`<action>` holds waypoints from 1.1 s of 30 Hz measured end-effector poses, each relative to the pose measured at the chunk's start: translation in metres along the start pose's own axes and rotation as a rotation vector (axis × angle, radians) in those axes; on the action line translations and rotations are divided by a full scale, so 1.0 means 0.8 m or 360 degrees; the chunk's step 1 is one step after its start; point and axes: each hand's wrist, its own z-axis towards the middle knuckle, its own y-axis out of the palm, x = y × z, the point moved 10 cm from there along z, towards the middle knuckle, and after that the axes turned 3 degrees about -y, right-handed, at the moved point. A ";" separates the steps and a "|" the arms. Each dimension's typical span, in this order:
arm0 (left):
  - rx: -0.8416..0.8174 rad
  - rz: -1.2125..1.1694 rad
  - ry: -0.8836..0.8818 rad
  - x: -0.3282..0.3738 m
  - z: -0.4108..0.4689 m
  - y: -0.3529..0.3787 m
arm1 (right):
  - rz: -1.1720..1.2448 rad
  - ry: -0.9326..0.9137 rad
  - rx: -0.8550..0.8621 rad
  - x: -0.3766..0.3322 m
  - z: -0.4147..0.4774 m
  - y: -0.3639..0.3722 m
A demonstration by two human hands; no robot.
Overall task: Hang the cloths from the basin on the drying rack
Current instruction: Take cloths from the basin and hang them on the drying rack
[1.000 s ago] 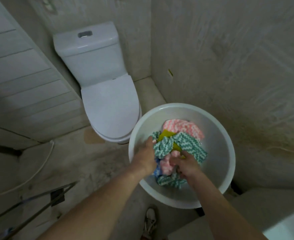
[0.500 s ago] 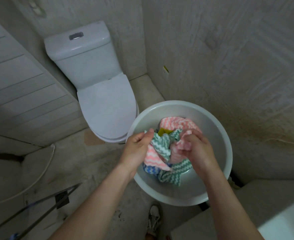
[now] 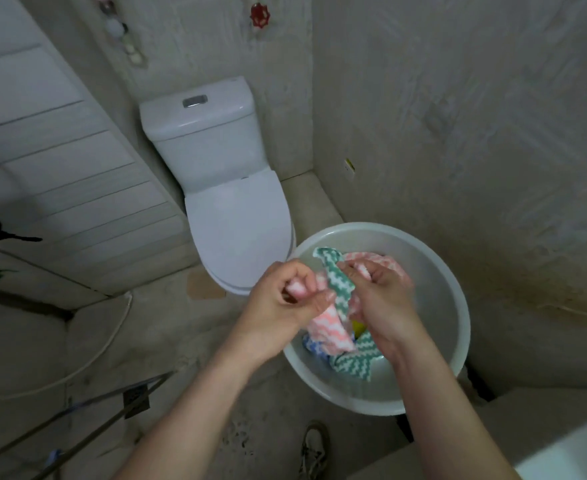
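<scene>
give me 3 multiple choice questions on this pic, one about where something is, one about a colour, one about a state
1. Where is the basin relative to the toilet?
A. to its left
B. to its right, by the wall
C. on its lid

2. The cloth strip running up between the hands is
A. green and white zigzag
B. plain black
C. red checked

3. The left hand and right hand are
A. both open and empty
B. both holding cloths
C. both on the drying rack

Answers:
1 B, the basin sits right of the toilet.
2 A, its green zigzags show plainly.
3 B, the fingers of both curl round fabric above the basin.
</scene>
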 end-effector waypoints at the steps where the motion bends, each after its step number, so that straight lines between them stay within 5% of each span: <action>1: 0.0040 0.0169 0.0046 0.007 -0.009 -0.005 | -0.0029 -0.0029 0.0006 -0.007 -0.005 0.008; 4: 0.0224 0.0519 0.0098 0.017 -0.030 -0.028 | -0.0123 -0.0157 -0.0010 -0.028 -0.021 0.034; 9: 0.0556 0.0574 0.0136 0.032 -0.061 -0.086 | -0.0054 -0.0249 -0.0277 -0.058 -0.055 0.090; 15: 0.0522 -0.0683 -0.0460 -0.015 -0.102 -0.121 | -0.0236 -0.0365 -0.0646 -0.073 -0.105 0.153; 18: 0.0562 -0.0773 -0.0529 -0.018 -0.139 -0.152 | -0.0276 -0.0306 -0.0873 -0.064 -0.142 0.199; 29: 0.0927 -0.0576 -0.0149 0.017 -0.301 -0.286 | -0.0827 -0.0876 -0.0812 -0.086 -0.246 0.326; 33: 0.1345 -0.0445 -0.0078 0.013 -0.352 -0.333 | -0.1304 -0.1329 -0.0665 -0.091 -0.293 0.359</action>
